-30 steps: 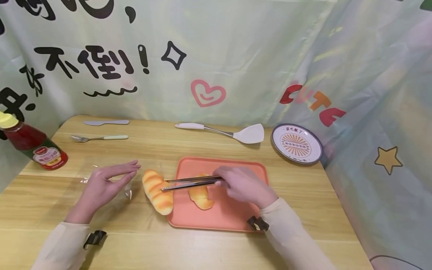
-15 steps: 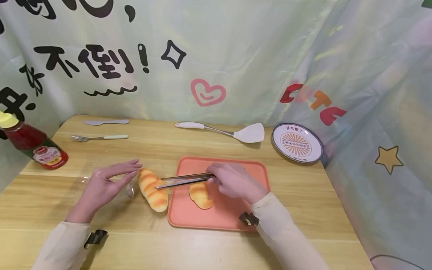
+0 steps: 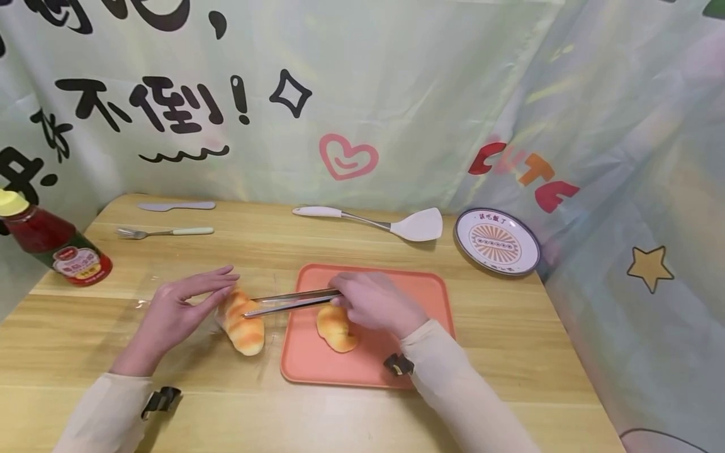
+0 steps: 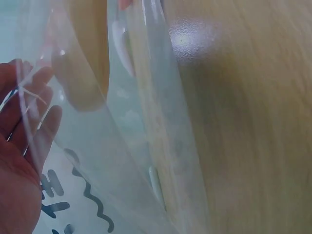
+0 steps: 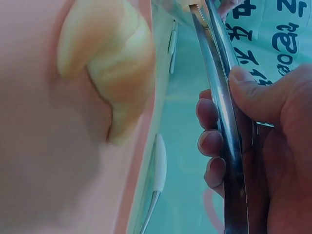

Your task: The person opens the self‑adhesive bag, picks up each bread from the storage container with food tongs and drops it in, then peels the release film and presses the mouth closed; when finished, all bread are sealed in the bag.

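Observation:
My right hand (image 3: 376, 305) holds metal tongs (image 3: 294, 302), fingers on one side and thumb on the other in the right wrist view. Between the tongs' tips is a long bread roll (image 3: 246, 333) with browned stripes. My left hand (image 3: 175, 308) is just left of the roll, its fingers nearly straight and touching a clear plastic bag (image 4: 112, 156). In the left wrist view the roll shows through the film, its lower end hanging down; whether it is inside the bag is hard to tell. A small croissant (image 3: 337, 330) lies on the pink tray (image 3: 391, 374).
At the table's back lie a knife (image 3: 177, 206), a fork (image 3: 164, 232) and a white spatula (image 3: 416, 224). A patterned plate (image 3: 498, 242) sits back right. On the left stands a red sauce bottle (image 3: 62, 245). A printed cloth (image 3: 396, 94) hangs behind.
The right hand, tongs and bread roll have moved left, off the tray's edge and up to the left hand, which now hides the roll's upper end. The left hand stays almost still.

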Available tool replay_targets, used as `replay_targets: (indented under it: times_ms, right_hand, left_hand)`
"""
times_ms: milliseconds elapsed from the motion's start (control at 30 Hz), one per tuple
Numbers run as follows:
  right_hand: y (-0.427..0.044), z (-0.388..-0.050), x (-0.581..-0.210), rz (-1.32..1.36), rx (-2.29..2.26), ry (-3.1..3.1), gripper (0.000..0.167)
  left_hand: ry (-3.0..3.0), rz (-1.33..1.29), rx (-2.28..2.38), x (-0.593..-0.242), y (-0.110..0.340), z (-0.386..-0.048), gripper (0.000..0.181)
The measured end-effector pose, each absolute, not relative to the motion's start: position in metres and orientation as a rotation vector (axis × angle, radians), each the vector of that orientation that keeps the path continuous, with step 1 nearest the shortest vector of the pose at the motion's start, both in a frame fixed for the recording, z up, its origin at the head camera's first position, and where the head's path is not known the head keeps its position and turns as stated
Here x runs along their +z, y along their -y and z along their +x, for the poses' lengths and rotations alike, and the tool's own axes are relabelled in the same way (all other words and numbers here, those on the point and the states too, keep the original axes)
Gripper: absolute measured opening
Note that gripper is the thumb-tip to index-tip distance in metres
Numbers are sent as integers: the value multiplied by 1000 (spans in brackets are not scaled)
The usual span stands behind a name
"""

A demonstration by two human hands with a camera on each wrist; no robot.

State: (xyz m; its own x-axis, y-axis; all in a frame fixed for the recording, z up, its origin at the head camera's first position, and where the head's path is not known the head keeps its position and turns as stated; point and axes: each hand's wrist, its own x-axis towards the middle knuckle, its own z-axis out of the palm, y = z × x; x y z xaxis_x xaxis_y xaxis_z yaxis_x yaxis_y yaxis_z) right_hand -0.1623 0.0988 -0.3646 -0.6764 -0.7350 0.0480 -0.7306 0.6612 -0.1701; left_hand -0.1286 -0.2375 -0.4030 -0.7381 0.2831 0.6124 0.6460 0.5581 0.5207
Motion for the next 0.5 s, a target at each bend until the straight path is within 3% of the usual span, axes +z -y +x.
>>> replay_targets:
  times_ms: [500]
  right_hand:
    - [-62,-169,-370,-1211,-230,-2830,8]
  left_hand:
    - [2294,-760,-1025,-401,233,-127,39]
